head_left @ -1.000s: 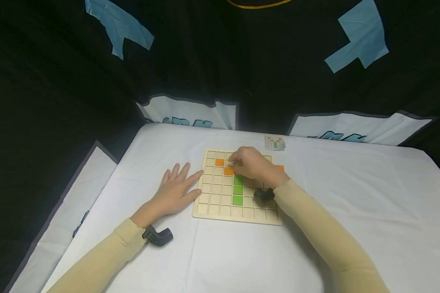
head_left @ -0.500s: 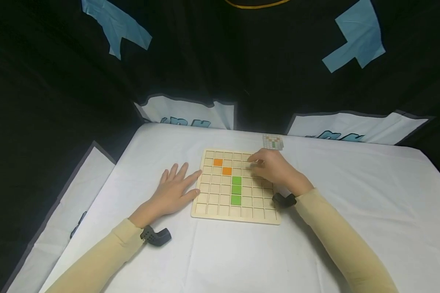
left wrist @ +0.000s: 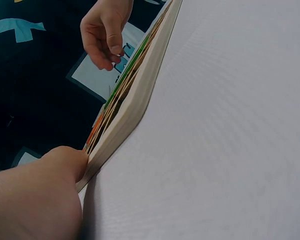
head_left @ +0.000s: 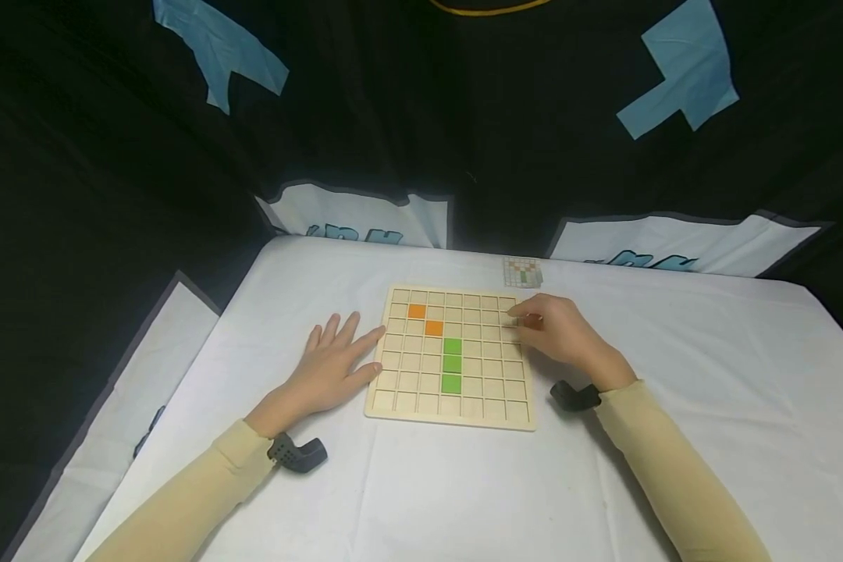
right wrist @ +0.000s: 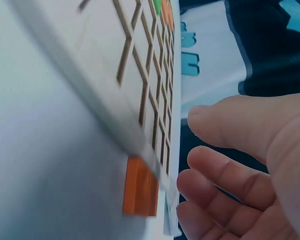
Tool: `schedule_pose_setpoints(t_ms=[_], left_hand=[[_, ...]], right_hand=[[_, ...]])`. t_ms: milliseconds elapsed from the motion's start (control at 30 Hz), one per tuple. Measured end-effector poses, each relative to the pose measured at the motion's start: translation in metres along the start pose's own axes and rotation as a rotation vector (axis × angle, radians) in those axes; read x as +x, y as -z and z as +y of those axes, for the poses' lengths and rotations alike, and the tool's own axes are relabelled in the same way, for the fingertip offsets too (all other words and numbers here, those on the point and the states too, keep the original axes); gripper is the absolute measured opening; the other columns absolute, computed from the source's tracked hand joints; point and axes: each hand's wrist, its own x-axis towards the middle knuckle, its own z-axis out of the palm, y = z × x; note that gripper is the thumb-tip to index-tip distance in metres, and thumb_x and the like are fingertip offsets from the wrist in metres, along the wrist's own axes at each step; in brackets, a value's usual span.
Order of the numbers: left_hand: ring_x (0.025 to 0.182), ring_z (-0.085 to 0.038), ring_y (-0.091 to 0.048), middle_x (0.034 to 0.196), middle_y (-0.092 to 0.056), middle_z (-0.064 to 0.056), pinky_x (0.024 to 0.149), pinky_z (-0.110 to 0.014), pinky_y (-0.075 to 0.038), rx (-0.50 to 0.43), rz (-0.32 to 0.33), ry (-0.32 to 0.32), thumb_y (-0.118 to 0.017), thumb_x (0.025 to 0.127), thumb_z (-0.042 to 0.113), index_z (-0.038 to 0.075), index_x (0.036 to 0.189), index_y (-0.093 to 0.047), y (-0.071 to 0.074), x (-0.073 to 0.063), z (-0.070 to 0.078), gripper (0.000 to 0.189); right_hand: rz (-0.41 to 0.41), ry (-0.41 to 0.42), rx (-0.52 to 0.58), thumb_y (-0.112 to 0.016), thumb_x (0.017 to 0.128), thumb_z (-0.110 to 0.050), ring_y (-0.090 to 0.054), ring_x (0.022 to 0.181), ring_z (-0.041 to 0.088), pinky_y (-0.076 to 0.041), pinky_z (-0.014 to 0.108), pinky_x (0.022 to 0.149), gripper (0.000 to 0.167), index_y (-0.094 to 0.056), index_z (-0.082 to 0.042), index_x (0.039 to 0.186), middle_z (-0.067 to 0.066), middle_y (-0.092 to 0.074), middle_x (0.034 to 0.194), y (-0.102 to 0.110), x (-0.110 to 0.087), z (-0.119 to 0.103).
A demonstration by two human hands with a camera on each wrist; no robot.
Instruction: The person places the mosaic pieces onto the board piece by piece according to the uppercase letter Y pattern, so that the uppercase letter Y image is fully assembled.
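Observation:
A pale wooden grid board (head_left: 407,403) lies on the white table. Two orange tiles, one (head_left: 417,311) up and left of the other (head_left: 433,328), sit diagonally in its cells, with a column of three green tiles (head_left: 452,364) below. My left hand (head_left: 330,371) rests flat with spread fingers, its thumb and index finger at the board's left edge. Over the upper right edge hovers my right hand (head_left: 562,332), its fingers bent, thumb apart, nothing between them. Beside that edge, the right wrist view shows an orange piece (right wrist: 141,187) on the cloth; in the head view the hand covers it.
Behind the board's upper right corner lies a small card (head_left: 523,273) printed with a coloured grid. A white cloth (head_left: 464,492) covers the table. Black curtains with pale blue patches (head_left: 688,70) hang around the far side and the left.
My right hand has moved rightward from the board's upper middle to its right edge, and now hides the orange piece there. My left hand has stayed in place.

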Motion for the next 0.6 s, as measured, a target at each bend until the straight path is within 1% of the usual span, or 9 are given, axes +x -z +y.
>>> schedule_pose_setpoints(t_ms=[100, 233, 433, 600], left_hand=[[0.155, -0.055, -0.006, 0.168, -0.017, -0.027, 0.121, -0.074, -0.004, -0.002, -0.002, 0.000, -0.053, 0.102, 0.043, 0.020, 0.159, -0.039, 0.001, 0.000, 0.001, 0.062], [0.155, -0.055, -0.006, 0.168, -0.018, -0.028, 0.121, -0.074, -0.004, -0.004, 0.000, 0.003, -0.053, 0.102, 0.043, 0.020, 0.158, -0.039, 0.001, -0.001, 0.001, 0.062], [0.155, -0.054, -0.005, 0.168, -0.017, -0.027, 0.122, -0.073, -0.004, -0.007, -0.001, 0.002, -0.053, 0.102, 0.044, 0.021, 0.159, -0.039, 0.000, -0.001, 0.000, 0.062], [0.155, -0.054, -0.005, 0.168, -0.017, -0.027, 0.122, -0.073, -0.004, -0.004, -0.001, 0.003, -0.053, 0.102, 0.044, 0.021, 0.159, -0.039, 0.000, 0.000, 0.000, 0.062]], right_hand=[[0.006, -0.024, 0.006, -0.071, 0.087, -0.004, -0.063, 0.090, 0.027, -0.056, 0.045, 0.084, 0.032, -0.074, 0.000, 0.119, 0.016, -0.072, 0.103, 0.002, -0.005, 0.006], [0.003, -0.056, 0.015, -0.072, 0.087, -0.005, -0.064, 0.097, 0.029, -0.057, 0.048, 0.088, 0.030, -0.075, -0.002, 0.117, 0.016, -0.073, 0.110, 0.004, -0.010, 0.013], [0.013, -0.094, 0.024, -0.068, 0.088, -0.004, -0.064, 0.096, 0.030, -0.057, 0.044, 0.085, 0.031, -0.075, -0.003, 0.118, 0.018, -0.072, 0.117, 0.009, -0.018, 0.023], [0.020, -0.103, 0.014, -0.068, 0.088, -0.005, -0.064, 0.095, 0.030, -0.057, 0.042, 0.082, 0.032, -0.074, -0.002, 0.120, 0.019, -0.071, 0.118, 0.011, -0.019, 0.026]])
